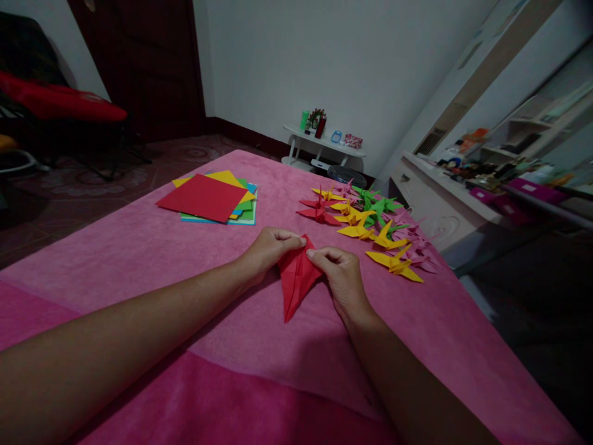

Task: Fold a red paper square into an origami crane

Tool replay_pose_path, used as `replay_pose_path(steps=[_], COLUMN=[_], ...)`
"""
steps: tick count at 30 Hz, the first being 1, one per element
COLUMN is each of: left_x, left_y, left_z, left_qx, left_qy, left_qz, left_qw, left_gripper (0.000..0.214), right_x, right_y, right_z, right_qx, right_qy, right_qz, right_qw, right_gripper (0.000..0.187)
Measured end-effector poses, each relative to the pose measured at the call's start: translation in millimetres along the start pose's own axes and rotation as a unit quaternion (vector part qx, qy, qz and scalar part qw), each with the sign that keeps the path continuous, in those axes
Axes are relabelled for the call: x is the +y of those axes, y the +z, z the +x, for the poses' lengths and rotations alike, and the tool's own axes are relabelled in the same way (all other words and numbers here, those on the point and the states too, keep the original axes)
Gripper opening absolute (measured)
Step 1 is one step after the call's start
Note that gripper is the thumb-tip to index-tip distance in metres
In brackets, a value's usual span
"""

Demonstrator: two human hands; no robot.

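Fuzzy cloth [185, 296] underlies left hand [269, 247] and right hand [340, 278], pinching creased paper [296, 278] (red, kite-shaped).

Red folded paper [296, 278], pink cloth [185, 259], yellow, green, red, pink cranes [370, 225].

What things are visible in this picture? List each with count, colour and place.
cloth: one, pink, covering the surface
folded paper: one, red, middle of cloth
paper stack: one, red top, other colours below, far left of cloth
paper cranes: many, red, yellow, green, pink, far right of cloth
shelf: one, white, by the far wall
left hand: one, grip pinching the folded paper's upper left
right hand: one, grip pinching its upper right
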State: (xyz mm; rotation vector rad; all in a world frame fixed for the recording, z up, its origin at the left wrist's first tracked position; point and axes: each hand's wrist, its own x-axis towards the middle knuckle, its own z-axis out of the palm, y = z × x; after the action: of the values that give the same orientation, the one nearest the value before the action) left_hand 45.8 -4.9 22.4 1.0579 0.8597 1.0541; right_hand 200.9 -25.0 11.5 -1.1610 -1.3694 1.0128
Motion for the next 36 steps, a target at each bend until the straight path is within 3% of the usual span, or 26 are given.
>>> replay_pose_path(steps=[12,19,30,36], left_x=[-2.1,-7.3,-6.9,-4.1], left_y=[1.2,-3.4,-3.5,-3.4], left_z=[1.2,5.3,7.4,6.8], left_qx=[-0.006,-0.024,0.063,0.112], left_qy=[0.026,0.047,0.138,0.143], left_qz=[0.041,0.106,0.174,0.163], left_qw=[0.999,0.993,0.973,0.970], left_gripper=[0.035,0.026,0.027,0.027], right_x=[1.3,0.2,-5.4,-0.3], right_y=[2.0,2.0,7.5,4.8], right_z=[-2.0,-3.0,-3.4,-1.5], right_qx=[0.027,0.020,-0.031,-0.052], right_qy=[-0.012,-0.018,0.012,0.022], right_qz=[-0.055,-0.061,0.007,0.037], right_qw=[0.998,0.998,0.999,0.998], right_gripper=[0.023,0.023,0.022,0.022])
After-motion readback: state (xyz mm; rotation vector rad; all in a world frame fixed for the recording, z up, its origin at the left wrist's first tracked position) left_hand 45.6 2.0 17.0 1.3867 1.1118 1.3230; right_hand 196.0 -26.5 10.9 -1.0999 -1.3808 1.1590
